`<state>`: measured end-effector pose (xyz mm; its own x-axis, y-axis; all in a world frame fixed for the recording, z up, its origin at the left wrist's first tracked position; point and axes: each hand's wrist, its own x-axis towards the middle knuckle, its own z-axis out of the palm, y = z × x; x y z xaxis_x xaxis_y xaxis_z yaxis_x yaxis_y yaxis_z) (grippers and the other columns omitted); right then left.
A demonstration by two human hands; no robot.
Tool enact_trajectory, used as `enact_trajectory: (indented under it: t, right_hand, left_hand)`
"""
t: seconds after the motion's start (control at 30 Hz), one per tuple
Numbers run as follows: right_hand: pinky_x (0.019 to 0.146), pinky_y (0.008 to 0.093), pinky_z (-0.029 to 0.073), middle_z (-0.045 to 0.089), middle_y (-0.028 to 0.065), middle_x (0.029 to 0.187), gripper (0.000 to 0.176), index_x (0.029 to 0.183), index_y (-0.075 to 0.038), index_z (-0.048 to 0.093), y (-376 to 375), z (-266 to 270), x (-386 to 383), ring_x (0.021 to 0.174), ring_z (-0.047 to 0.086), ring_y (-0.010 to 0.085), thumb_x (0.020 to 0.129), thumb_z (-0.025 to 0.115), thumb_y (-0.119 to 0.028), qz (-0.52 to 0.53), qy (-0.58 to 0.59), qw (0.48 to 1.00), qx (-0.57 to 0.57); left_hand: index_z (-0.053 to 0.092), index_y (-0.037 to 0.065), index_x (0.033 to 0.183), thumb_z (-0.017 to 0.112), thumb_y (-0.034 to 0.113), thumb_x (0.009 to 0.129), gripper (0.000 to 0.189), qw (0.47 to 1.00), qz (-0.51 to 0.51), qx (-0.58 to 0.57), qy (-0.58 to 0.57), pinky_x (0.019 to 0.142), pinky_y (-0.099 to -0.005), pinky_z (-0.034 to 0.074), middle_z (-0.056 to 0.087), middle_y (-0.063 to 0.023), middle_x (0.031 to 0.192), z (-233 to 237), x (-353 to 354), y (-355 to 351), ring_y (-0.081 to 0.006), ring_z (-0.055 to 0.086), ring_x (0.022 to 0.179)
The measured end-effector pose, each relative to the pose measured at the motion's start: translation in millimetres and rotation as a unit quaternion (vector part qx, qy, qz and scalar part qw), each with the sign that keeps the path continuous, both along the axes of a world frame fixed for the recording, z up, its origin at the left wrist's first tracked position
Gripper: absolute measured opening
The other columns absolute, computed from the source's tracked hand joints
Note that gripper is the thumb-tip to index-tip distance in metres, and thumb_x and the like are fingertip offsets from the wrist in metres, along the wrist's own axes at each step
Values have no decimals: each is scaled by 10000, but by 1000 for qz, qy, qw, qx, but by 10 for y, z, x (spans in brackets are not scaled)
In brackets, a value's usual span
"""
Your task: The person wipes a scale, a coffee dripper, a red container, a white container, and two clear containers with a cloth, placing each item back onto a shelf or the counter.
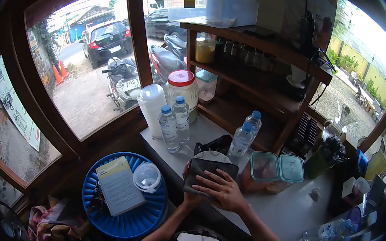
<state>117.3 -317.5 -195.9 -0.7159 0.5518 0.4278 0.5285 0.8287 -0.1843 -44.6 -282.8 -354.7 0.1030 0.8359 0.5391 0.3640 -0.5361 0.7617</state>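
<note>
A dark, roughly square cloth or pouch (pixel 204 168) is held up over the white counter, with a round pale plate-like thing (pixel 213 156) showing behind its top edge. My right hand (pixel 224 189) lies flat across its front, fingers spread. From the left and below, my left hand (pixel 190 196) supports it; most of its fingers are hidden behind the dark thing. Just beyond lies a black crumpled item (pixel 214 145). Two water bottles (pixel 241 139) with blue caps stand to the right of that, and two more (pixel 169 130) stand to the left.
Teal-lidded containers (pixel 265 166) stand right of my hands. Left are a blue round stool (pixel 120 228) bearing a book (pixel 120 186) and plastic tub, stacked cups (pixel 151 106) and a red-lidded jar (pixel 182 89). A wooden shelf (pixel 253 84) rises behind. Bottles lie at the lower right.
</note>
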Motion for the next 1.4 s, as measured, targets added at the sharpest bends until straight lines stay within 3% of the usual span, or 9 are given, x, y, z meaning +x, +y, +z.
enact_trajectory:
  t: [0.13,0.37,0.67,0.83,0.93,1.0,1.07,1.13,1.4]
  right_hand:
    - [1131,461,170,486,18,1370,403,1243,-205,585,264,-59,154,1308,404,211,840,567,-201,-90,120,985,-79]
    - [1104,539,173,363,21,1458,521,1333,-225,494,-236,-55,-385,1340,344,272,818,569,-196,-108,-11,994,4]
    - [1060,470,290,503,86,1343,445,1230,-165,589,10,-319,-134,1301,402,270,799,625,-272,-95,78,990,66]
    - [1038,414,314,559,163,1242,327,1097,40,614,47,-283,-194,1227,460,309,898,473,-178,-182,350,919,14]
    - [1053,357,287,520,158,1296,339,1131,65,580,123,-454,-255,1267,421,258,944,428,-174,-180,609,763,-123]
    - [1035,284,286,482,143,1290,359,1210,68,496,163,-1070,-229,1231,421,200,990,379,-190,-299,628,707,-133]
    - [1028,274,289,467,122,1235,384,1347,9,386,182,-1398,-90,1156,463,200,1007,358,-167,-421,432,797,13]
    - [895,293,383,537,110,1073,282,1134,23,520,-42,-759,-238,1004,520,188,993,400,-190,-273,653,676,-203]
    - [756,386,438,562,207,918,215,981,43,562,-408,-534,-425,837,570,352,911,442,-121,-218,461,860,-17]
  left_hand:
    - [114,7,1391,914,241,467,1245,967,-49,9,-251,1050,-402,335,360,-199,1329,677,170,-89,-306,430,1229]
    - [236,26,1383,742,319,706,895,993,-15,71,96,1073,-426,294,337,-181,1391,-60,-99,31,-314,395,1266]
    - [202,18,1382,851,294,550,1091,994,47,57,-77,990,-400,395,450,-197,1274,499,120,-119,-313,497,1160]
    - [158,32,1391,896,262,447,1221,981,45,31,-188,970,-401,413,444,-191,1262,569,164,-58,-315,506,1139]
    - [176,30,1386,906,261,438,1219,983,58,35,-173,962,-402,422,436,-189,1267,590,156,-60,-311,516,1129]
    - [186,31,1389,917,254,427,1228,981,41,37,-185,963,-399,428,422,-183,1278,763,160,-145,-306,530,1112]
    - [180,32,1394,920,252,426,1238,979,32,70,-188,968,-397,428,423,-178,1278,873,116,-181,-302,539,1101]
    - [188,37,1396,926,305,417,1255,974,15,66,-215,1007,-404,399,376,-152,1294,1115,21,-232,-293,450,1200]
    - [220,77,1407,924,407,392,1279,926,-54,31,-373,1013,-403,392,326,-109,1324,1562,-188,-251,-277,419,1221]
